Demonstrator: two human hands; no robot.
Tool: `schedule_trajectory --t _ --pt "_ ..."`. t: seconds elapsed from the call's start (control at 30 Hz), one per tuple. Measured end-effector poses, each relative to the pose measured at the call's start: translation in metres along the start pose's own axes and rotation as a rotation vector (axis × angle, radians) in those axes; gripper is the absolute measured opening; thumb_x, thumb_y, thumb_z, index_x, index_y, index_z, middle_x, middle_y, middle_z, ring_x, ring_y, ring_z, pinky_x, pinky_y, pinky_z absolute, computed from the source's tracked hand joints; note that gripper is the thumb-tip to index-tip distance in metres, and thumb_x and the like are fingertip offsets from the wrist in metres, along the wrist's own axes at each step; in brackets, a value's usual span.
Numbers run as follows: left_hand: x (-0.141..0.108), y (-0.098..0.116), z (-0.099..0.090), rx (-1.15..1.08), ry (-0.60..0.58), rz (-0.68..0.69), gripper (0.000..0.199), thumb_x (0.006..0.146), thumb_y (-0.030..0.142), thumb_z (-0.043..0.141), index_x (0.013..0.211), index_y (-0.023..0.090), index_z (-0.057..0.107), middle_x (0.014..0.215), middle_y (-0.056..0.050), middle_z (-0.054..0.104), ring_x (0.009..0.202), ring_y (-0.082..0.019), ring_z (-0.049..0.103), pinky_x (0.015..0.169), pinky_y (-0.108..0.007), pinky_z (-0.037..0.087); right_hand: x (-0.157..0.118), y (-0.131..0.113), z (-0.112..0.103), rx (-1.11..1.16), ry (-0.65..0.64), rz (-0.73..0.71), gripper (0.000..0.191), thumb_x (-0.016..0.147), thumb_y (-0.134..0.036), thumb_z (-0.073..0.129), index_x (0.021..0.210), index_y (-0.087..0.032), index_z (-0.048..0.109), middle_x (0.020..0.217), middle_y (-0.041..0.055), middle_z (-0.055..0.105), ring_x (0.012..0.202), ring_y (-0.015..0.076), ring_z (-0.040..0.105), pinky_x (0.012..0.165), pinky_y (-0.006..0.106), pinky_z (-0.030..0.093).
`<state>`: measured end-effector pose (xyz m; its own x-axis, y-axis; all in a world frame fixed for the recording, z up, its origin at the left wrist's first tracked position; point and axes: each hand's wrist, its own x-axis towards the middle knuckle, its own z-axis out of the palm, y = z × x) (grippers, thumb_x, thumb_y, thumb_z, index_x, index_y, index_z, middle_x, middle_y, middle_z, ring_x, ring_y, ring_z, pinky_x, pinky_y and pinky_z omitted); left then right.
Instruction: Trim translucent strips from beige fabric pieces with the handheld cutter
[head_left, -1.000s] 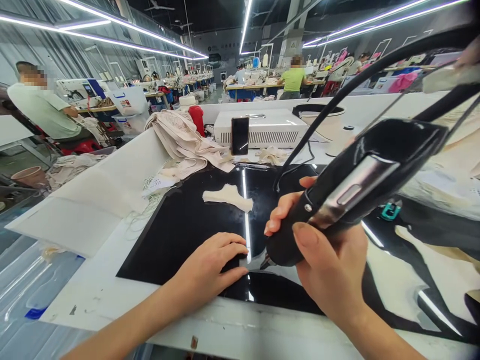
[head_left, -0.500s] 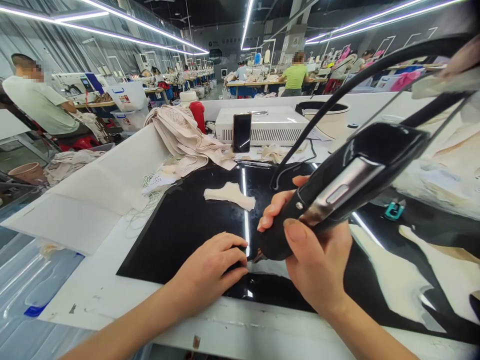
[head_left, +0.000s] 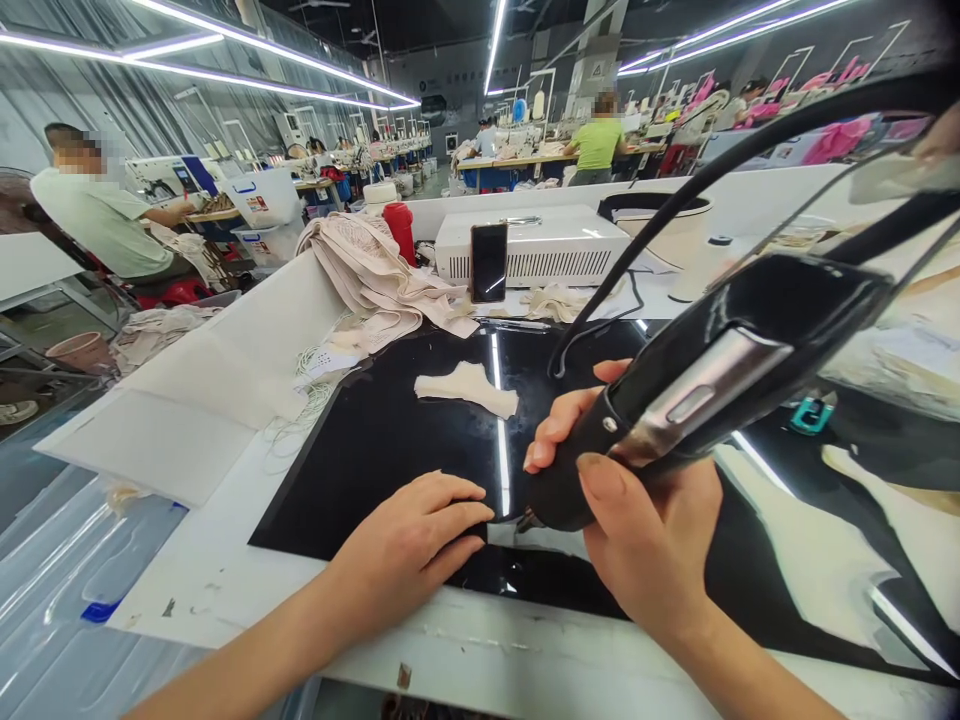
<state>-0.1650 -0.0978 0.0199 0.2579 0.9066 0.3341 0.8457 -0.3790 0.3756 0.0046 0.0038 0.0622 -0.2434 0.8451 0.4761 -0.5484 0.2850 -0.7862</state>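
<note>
Holds tool [head_left: 720,370] clamped in right hand [head_left: 645,535], thumb on near side, fingertips on far side. Tilts tool so working end points down and left, at pale strip [head_left: 551,538]. Can't tell touching from just above at the tip.

Rests left hand [head_left: 405,535] on mat [head_left: 360,470], palm down, fingers loosely bent, thumb and index tips parted. Can't see anything gripped there; can't tell contact with strip either. Hands apart, tool tip between.

Strip flat on mat near front edge, left end just beside left fingertips, right end hidden behind right hand.

On mat past left hand: cream piece [head_left: 465,387], flat, well apart from both hands. At right of mat: two bigger pieces, near one [head_left: 810,560] and far one [head_left: 900,510], plus teal item [head_left: 812,412] behind.

Cable [head_left: 675,215] arching over behind tool, up to right edge of view.

At back: phone [head_left: 489,262] upright in front of white box [head_left: 577,262], red bottle [head_left: 400,233] left of that, cloth pile [head_left: 375,275] spilling to mat edge.

Beyond: person in lime shirt [head_left: 598,145], another person [head_left: 97,220] at left.
</note>
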Motion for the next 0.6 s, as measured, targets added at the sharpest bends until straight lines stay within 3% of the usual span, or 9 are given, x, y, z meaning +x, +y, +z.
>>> schedule_trajectory --t 0.2,0.6 --pt "-0.006 0.003 0.002 0.148 0.019 0.12 0.023 0.104 0.024 0.054 0.121 0.022 0.069 0.12 -0.008 0.07 0.113 -0.021 0.067 0.111 -0.05 0.05 -0.001 -0.002 0.0 0.013 0.014 0.011 0.042 0.082 -0.039 0.083 0.113 -0.028 0.057 0.084 -0.0026 0.067 0.067 0.0139 0.063 0.059 0.029 0.056" --pt "-0.012 -0.001 0.01 0.188 0.067 0.151 0.022 0.103 0.025 0.056 0.119 0.024 0.07 0.12 -0.005 0.072 0.116 -0.022 0.068 0.11 -0.048 0.052 0.003 0.002 0.01 0.07 -0.009 0.041 0.042 0.083 -0.037 0.082 0.117 -0.029 0.059 0.084 -0.003 0.068 0.067 0.0137 0.062 0.06 0.029 0.055"
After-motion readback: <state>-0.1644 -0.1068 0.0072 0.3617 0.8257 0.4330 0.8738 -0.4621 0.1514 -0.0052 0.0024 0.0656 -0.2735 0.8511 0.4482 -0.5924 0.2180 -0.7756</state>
